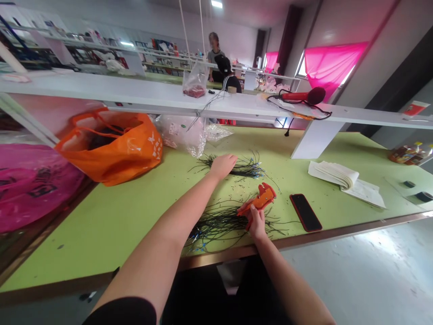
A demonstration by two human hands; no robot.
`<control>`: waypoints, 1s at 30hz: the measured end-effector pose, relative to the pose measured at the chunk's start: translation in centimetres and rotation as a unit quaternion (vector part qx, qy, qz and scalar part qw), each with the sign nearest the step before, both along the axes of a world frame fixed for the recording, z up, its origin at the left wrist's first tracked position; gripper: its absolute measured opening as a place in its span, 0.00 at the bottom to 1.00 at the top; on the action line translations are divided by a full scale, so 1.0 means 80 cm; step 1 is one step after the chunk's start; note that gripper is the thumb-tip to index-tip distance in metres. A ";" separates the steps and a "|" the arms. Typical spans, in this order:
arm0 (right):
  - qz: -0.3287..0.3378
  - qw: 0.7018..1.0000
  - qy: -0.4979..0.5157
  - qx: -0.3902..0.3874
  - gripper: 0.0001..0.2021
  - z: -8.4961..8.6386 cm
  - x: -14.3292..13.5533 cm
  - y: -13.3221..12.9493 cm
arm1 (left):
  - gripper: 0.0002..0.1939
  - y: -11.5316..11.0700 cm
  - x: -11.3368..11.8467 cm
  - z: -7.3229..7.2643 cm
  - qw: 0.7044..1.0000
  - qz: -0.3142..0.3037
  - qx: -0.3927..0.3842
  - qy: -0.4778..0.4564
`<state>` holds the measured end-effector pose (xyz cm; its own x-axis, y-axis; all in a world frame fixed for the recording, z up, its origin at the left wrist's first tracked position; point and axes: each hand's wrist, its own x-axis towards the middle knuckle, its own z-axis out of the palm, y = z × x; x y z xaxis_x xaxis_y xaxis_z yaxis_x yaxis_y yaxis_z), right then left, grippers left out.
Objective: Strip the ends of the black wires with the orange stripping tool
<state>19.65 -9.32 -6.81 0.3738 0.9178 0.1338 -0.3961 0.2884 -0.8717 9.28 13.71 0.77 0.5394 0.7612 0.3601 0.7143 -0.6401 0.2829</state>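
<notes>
My right hand (257, 223) grips the orange tool (263, 197); my left hand (222, 166) reaches the far wires (246, 169), grip unclear; separating one calls for a fine pinch.

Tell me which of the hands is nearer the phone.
The right hand, just left of the phone; the left hand is farther, at the far wires.

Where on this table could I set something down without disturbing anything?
Widest: the green tabletop between the orange bag, left forearm and near edge. Smaller: between the phone and upright panel. Crowded: the middle, with the far wires, near wires, left hand, right hand and orange-red tool.
</notes>
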 end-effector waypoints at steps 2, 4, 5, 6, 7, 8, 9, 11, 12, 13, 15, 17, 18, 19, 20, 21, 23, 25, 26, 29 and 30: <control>0.002 1.000 0.009 0.003 0.14 -0.001 0.000 0.001 | 0.21 -0.001 0.001 0.018 0.999 0.019 0.015 -0.039; 0.005 1.000 0.013 0.006 0.13 -0.002 0.000 0.001 | 0.23 -0.002 0.006 0.032 0.997 0.037 0.020 -0.071; 0.006 1.000 0.013 0.007 0.13 -0.003 0.000 0.001 | 0.23 -0.003 0.010 0.037 0.996 0.040 0.018 -0.082; 0.006 1.000 0.012 0.007 0.13 -0.003 0.001 0.001 | 0.22 -0.004 0.013 0.041 0.995 0.036 0.015 -0.091; 0.003 1.000 0.010 0.007 0.14 -0.004 0.001 0.001 | 0.21 -0.005 0.018 0.043 0.995 0.029 0.010 -0.097; 0.002 1.000 0.007 0.006 0.14 -0.004 0.001 0.001 | 0.18 -0.005 0.023 0.045 0.994 0.021 0.004 -0.103; -0.001 1.000 0.005 0.004 0.15 -0.005 0.002 0.001 | 0.16 -0.005 0.028 0.046 0.994 0.016 -0.003 -0.112; -0.010 1.000 0.009 0.004 0.15 -0.005 0.002 0.002 | 0.13 -0.005 0.038 0.047 0.989 0.030 -0.017 -0.140; -0.013 1.000 0.015 0.005 0.16 -0.005 0.001 0.003 | 0.14 -0.004 0.043 0.048 0.985 0.047 -0.023 -0.162; -0.016 1.000 0.023 0.007 0.15 -0.004 0.001 0.003 | 0.16 -0.004 0.048 0.048 0.980 0.068 -0.029 -0.185; -0.023 0.999 0.041 0.010 0.14 -0.003 0.002 0.004 | 0.20 -0.005 0.057 0.047 0.965 0.110 -0.042 -0.233; -0.038 0.997 0.060 0.014 0.13 -0.002 0.008 0.006 | 0.21 -0.008 0.061 0.043 0.952 0.136 -0.062 -0.268; -0.054 0.996 0.073 0.017 0.12 -0.002 0.012 0.007 | 0.20 -0.011 0.060 0.040 0.947 0.138 -0.075 -0.278; -0.074 0.993 0.088 0.018 0.11 -0.001 0.018 0.008 | 0.19 -0.014 0.058 0.036 0.945 0.136 -0.089 -0.285; -0.094 0.990 0.107 0.014 0.11 0.000 0.026 0.010 | 0.17 -0.017 0.054 0.032 0.943 0.129 -0.103 -0.290; -0.113 0.986 0.126 0.004 0.11 0.001 0.034 0.013 | 0.15 -0.019 0.049 0.027 0.941 0.123 -0.117 -0.294; -0.132 0.977 0.164 -0.033 0.10 0.005 0.052 0.022 | 0.11 -0.020 0.036 0.019 0.933 0.121 -0.142 -0.309; -0.135 0.972 0.181 -0.070 0.09 0.009 0.068 0.034 | 0.12 -0.018 0.021 0.015 0.918 0.139 -0.166 -0.334; -0.134 0.968 0.186 -0.104 0.09 0.011 0.075 0.041 | 0.12 -0.015 0.013 0.014 0.908 0.150 -0.178 -0.348; -0.113 0.961 0.178 -0.178 0.06 0.015 0.089 0.065 | 0.15 -0.011 -0.011 0.018 0.883 0.169 -0.206 -0.386; -0.104 0.960 0.173 -0.195 0.05 0.016 0.091 0.074 | 0.16 -0.013 -0.021 0.020 0.878 0.169 -0.210 -0.397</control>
<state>26.95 -3.43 -5.52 0.5146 0.7732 -0.3706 -0.6507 0.0707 -0.7560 7.64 12.64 2.39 -0.0354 0.9848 0.1701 0.3147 -0.1505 0.9372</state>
